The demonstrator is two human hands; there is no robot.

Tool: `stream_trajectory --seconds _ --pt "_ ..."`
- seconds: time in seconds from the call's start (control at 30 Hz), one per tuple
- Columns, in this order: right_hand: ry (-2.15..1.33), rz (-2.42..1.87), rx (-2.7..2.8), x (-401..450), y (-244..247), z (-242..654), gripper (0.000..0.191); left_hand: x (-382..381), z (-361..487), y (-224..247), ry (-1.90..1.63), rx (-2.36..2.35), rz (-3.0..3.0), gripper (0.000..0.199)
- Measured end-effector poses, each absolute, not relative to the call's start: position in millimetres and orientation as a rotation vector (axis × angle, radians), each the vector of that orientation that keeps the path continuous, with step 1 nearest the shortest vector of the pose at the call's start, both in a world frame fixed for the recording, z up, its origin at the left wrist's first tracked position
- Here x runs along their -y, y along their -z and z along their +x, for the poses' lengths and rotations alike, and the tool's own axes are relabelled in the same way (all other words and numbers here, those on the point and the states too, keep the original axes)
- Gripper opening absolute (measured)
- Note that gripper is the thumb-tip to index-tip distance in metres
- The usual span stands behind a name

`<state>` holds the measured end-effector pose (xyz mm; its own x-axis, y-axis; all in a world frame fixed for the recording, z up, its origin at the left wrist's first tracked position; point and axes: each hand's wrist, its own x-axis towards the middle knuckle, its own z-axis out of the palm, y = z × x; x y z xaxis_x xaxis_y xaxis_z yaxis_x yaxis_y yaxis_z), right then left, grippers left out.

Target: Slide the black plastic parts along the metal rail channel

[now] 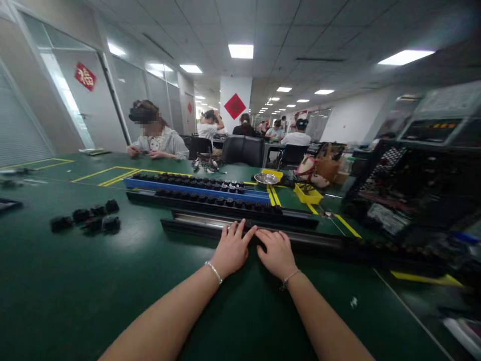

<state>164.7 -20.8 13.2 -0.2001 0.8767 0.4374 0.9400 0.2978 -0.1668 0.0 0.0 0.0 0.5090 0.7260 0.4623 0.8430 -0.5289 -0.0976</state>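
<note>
A long black channel rail [195, 228] lies across the green table in front of me. My left hand [233, 246] reaches over its near wall, fingers stretched out and apart. My right hand [277, 250] is beside it, its fingers extended and bent over the same rail and its thumb apart. The index fingertips of both hands come close together at a small dark part [248, 223] in the channel. Whether either hand grips that part is hard to see; the fingertips cover some of it.
Behind lie a black rail [300, 217] and a blue rail [173, 188] with rows of small black parts. Loose black parts [92, 220] lie at left. A metal dish [266, 178] and a yellow bin [308, 193] stand beyond. A person [160, 138] sits across the table.
</note>
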Motion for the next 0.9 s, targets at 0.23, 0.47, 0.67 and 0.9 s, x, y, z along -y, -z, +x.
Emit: stream_trajectory --seconds 0.23,0.47,0.67,0.9 --pt "0.273 -1.617 2.159 18.2 -11.7 166.5 0.042 -1.4 2.0 -2.6 0.508 1.336 -2.434 0.066" --pt "0.355 -1.683 1.961 13.4 -8.0 175.0 0.046 1.3 1.4 -9.0 0.507 1.338 -2.456 0.06" --pt "0.399 -1.846 1.943 12.5 -6.9 176.8 0.048 0.2 1.8 -7.8 0.531 1.357 -2.447 0.055" --pt "0.381 -1.878 1.98 12.5 -9.0 177.1 0.043 -1.4 1.6 -6.2 0.552 1.385 -2.431 0.051"
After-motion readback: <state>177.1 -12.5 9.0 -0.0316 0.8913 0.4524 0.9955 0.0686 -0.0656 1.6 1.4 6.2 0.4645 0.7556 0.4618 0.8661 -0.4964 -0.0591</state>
